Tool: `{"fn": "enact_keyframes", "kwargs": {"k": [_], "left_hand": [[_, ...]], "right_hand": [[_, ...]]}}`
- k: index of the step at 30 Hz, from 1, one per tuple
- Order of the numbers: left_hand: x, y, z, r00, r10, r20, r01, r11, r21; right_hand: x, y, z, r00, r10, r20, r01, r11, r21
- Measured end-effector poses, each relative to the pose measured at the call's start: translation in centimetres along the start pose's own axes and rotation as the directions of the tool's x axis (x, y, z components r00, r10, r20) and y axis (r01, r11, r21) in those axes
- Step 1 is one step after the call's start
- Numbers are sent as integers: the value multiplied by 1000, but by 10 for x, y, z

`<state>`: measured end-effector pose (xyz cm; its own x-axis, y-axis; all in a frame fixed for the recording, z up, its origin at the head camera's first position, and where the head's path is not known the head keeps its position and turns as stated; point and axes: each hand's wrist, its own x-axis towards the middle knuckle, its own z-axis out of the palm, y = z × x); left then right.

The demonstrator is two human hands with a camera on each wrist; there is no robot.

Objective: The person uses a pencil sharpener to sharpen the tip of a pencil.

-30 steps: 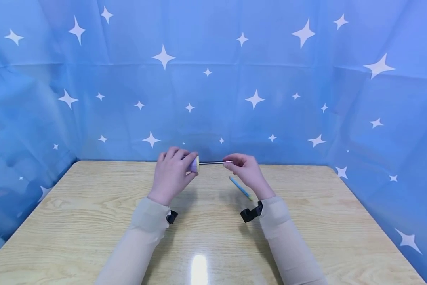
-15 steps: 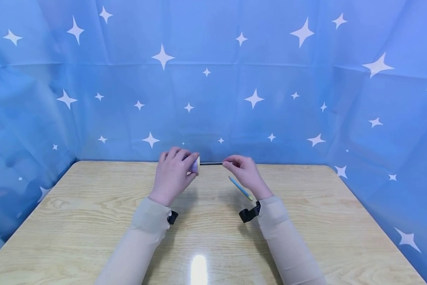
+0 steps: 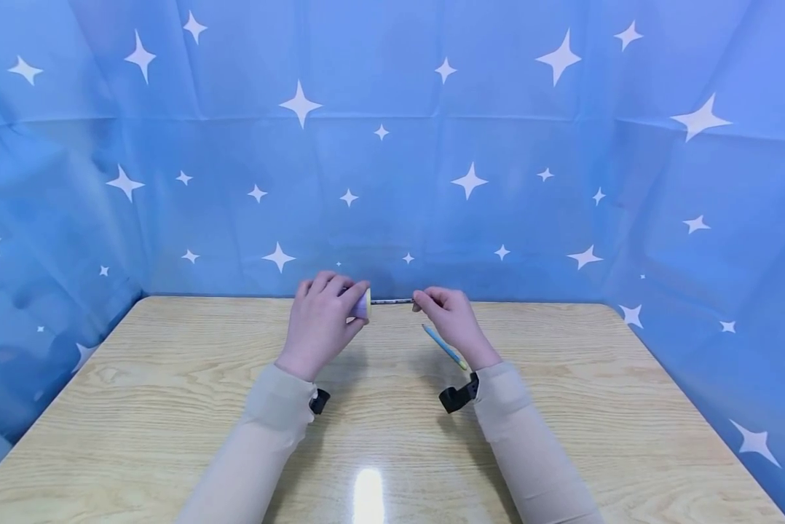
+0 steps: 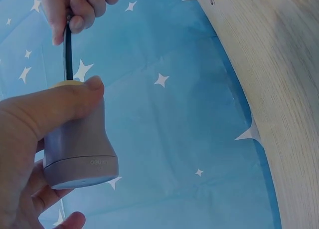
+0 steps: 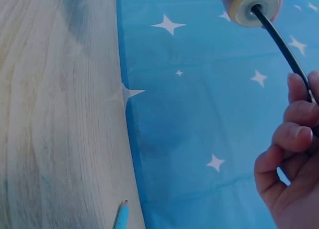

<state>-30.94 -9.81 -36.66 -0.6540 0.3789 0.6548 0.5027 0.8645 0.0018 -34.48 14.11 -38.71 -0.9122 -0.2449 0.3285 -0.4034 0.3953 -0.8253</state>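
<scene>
My left hand (image 3: 317,324) grips a purple pencil sharpener (image 3: 360,306) with a yellow rim, held sideways above the far part of the table. In the left wrist view, the sharpener (image 4: 82,139) has a wide base, and the thumb lies across it near the rim. A dark pencil (image 3: 392,301) has one end in the sharpener's hole, as the right wrist view shows with the pencil (image 5: 283,45) entering the rim (image 5: 241,12). My right hand (image 3: 453,319) pinches the pencil's other end between thumb and fingers. The pencil's tip is hidden inside the sharpener.
A blue pencil (image 3: 443,346) with a yellowish end lies on the wooden table (image 3: 392,407), just left of and below the right hand. Behind the table's far edge hangs a blue curtain (image 3: 392,218) with white stars, which also encloses both sides.
The right thumb and fingers have shifted on the pencil, covering the end that showed earlier. A patterned side of the pencil now shows. Both hands stay nearly in place.
</scene>
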Motion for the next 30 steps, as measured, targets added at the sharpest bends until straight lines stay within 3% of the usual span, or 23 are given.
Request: {"fn": "enact_keyframes", "kwargs": {"k": [9,18,30], "left_hand": [[0,-1,-2,1000,0,21,-1,1000,10],[0,-2,-3,1000,-3,11,3,1000,8],[-1,-5,-5,1000,-16,3,16,1000,7]], "right_hand": [[4,-1,5,994,105,41,-108,990,94],[0,-1,3,999,34,22,-36,994,104],[-1,-4,-1,999,26,39,-29,997,70]]}}
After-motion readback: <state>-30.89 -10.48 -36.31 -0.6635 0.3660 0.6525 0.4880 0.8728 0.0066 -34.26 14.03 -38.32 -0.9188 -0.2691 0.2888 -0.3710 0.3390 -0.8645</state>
